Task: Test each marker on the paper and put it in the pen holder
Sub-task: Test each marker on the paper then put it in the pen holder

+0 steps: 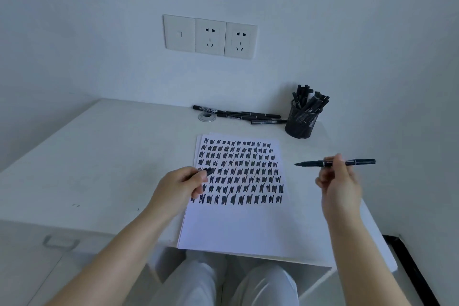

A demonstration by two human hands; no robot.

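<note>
Your knees [231,283] in pale trousers sat closest, under the bench [104,156] edge. Your left hand [180,186] curled round a black marker cap [210,171] over the left side of the paper [238,226]. Your right hand [340,184] pinched a slim black marker [313,163] between thumb and fingertips, held level above the bench just right of the paper, its uncovered tip pointing left. That sheet topped a small stack and carried rows of black scribble marks [241,171] over its upper half, the lower half blank. Beyond its far right corner stood a black mesh pen holder [301,123], crowded with black markers [310,99] leaning outward. Just left of it, a few more loose markers [238,114] lay flat near the wall, beside a round grey cable grommet [207,117]. Your bench was white, set against a white wall bearing a switch and two sockets [210,36].
</note>
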